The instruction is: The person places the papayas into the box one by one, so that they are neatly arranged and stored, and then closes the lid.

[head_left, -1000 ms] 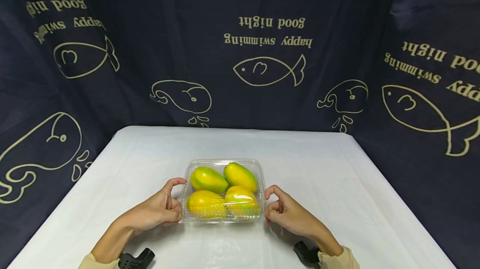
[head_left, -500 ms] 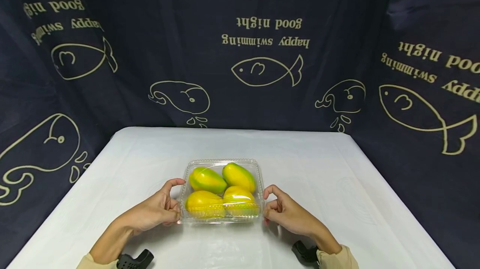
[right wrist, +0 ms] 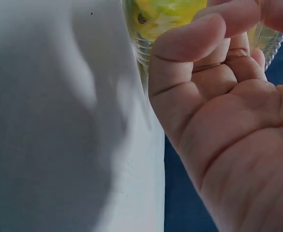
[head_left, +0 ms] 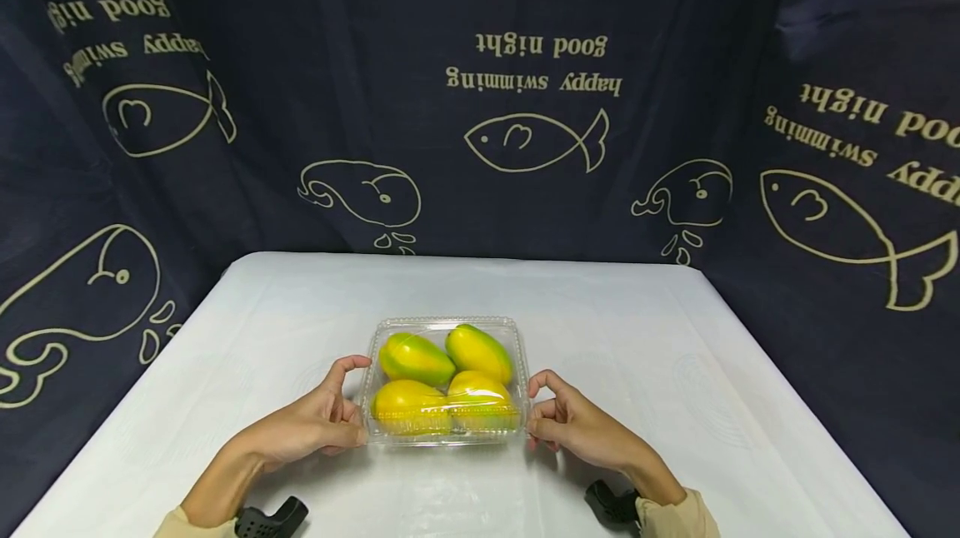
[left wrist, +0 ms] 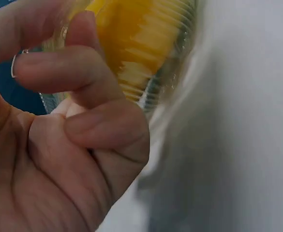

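A clear plastic clamshell box (head_left: 432,322) with a ribbed edge is near the middle of the table in the head view. Several yellow-green mangoes (head_left: 480,352) lie inside it in two rows. My left hand (head_left: 311,420) holds the box's left side, thumb at the near corner and index finger bent at the edge farther back. Opposite it, my right hand (head_left: 573,423) grips the right side in much the same way. Curled fingers (left wrist: 107,128) partly cover the box in the left wrist view, with a yellow mango (left wrist: 131,36) behind the ribbed wall.
A white cloth-covered table (head_left: 637,330) spreads around the box. Dark blue curtains (head_left: 525,205) with fish and whale prints hang behind and at both sides. Black wrist mounts (head_left: 272,517) sit at the beige sleeves (head_left: 678,517).
The head view shifts very slightly. Both hands stay at the sides of the box, and the mangoes keep their places in it.
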### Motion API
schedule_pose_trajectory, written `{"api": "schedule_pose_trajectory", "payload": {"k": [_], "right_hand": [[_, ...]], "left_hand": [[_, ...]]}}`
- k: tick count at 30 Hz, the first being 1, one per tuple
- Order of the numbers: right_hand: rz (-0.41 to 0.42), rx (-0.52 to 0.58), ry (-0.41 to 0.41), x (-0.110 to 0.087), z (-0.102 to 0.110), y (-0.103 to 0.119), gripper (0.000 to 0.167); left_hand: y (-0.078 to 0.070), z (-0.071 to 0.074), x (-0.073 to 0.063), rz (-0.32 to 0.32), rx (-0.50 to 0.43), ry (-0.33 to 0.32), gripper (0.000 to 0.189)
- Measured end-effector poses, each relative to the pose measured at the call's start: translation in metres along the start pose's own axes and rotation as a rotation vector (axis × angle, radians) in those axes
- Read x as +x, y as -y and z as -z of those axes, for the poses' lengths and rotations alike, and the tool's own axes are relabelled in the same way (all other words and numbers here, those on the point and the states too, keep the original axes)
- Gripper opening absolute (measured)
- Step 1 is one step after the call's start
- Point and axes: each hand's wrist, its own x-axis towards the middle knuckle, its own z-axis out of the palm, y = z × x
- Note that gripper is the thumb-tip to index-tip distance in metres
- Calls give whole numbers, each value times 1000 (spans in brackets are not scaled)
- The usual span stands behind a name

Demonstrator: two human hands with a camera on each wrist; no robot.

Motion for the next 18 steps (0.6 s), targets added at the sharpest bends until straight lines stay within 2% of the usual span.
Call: {"api": "schedule_pose_trajectory", "payload": {"k": [5,18], "right_hand": [[4,15,6,-1,1,0,34],[21,55,13,1,0,-1,34]], "left_hand": [[-1,-1,1,3,7,-12,92],[-3,0,3,17,-85,-51,96]]}}
